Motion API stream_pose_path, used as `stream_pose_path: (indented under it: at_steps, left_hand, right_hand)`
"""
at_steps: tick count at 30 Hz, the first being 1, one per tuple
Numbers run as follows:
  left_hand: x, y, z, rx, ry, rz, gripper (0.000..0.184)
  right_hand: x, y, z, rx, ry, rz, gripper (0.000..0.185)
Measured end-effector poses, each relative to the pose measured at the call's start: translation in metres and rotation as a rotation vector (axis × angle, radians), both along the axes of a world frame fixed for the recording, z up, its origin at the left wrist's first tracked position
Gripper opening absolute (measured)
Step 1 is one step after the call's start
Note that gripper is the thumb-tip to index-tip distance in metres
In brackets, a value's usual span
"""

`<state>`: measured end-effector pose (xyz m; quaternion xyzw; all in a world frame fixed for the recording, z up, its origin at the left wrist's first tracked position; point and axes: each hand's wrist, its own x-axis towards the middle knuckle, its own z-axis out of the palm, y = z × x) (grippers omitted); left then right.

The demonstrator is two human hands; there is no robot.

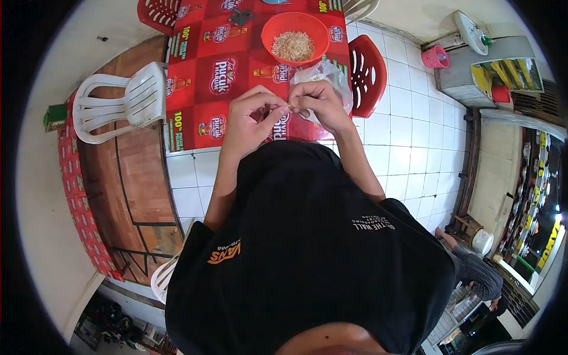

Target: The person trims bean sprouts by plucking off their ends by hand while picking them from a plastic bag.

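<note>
Close together over the near edge of the table, my left hand (255, 113) and my right hand (320, 105) are both closed in a pinch. Between their fingertips is a small, thin, pale bean sprout (289, 106), mostly covered by the fingers. Beyond the hands stands an orange-red plastic bowl (270, 29) with a heap of pale bean sprouts (293, 46) in it. A translucent plastic bag (338, 78) lies just behind my right hand, partly hidden by it; pale contents show faintly inside.
A red printed cloth (198, 59) covers the table. A dark object (241, 16) and a blue item (275, 1) lie at its far side. Red chairs (368, 76) and a white chair (142, 97) stand around it. Another person (479, 275) is at the lower right.
</note>
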<state>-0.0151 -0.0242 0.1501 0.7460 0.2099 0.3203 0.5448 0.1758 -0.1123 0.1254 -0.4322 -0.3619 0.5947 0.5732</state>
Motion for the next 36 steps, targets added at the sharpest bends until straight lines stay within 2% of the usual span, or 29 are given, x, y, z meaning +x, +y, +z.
stream_pose_path:
  at_steps: [12, 15, 20, 24, 27, 30, 33, 36]
  left_hand:
    - [-0.008, -0.001, -0.007, 0.019, 0.012, 0.013, 0.008]
    - [-0.013, 0.001, -0.012, -0.035, 0.033, 0.04, 0.005]
    - [-0.03, 0.007, -0.032, -0.137, 0.119, 0.161, 0.006]
    - [-0.044, 0.009, -0.047, -0.177, 0.142, 0.2, 0.008]
    - [-0.049, 0.013, -0.055, -0.216, 0.143, 0.201, 0.009]
    - [-0.051, 0.015, -0.058, -0.232, 0.139, 0.201, 0.011]
    - [-0.052, 0.016, -0.051, -0.253, 0.174, 0.196, 0.01]
    - [-0.05, 0.018, -0.051, -0.274, 0.154, 0.171, 0.007]
  right_hand:
    - [-0.009, 0.002, -0.01, -0.084, 0.227, 0.04, 0.012]
    - [-0.007, 0.007, -0.021, -0.106, 0.082, -0.041, 0.013]
    - [0.0, 0.031, -0.081, -0.133, -0.563, -0.075, 0.016]
    - [-0.006, 0.043, -0.112, -0.09, -1.007, 0.051, 0.016]
    - [-0.014, 0.053, -0.125, -0.043, -1.094, 0.166, 0.015]
    - [-0.02, 0.057, -0.115, -0.014, -1.178, 0.155, 0.015]
    - [-0.014, 0.061, -0.1, 0.009, -0.776, 0.176, 0.016]
    - [-0.015, 0.056, -0.052, 0.003, -0.427, 0.184, 0.011]
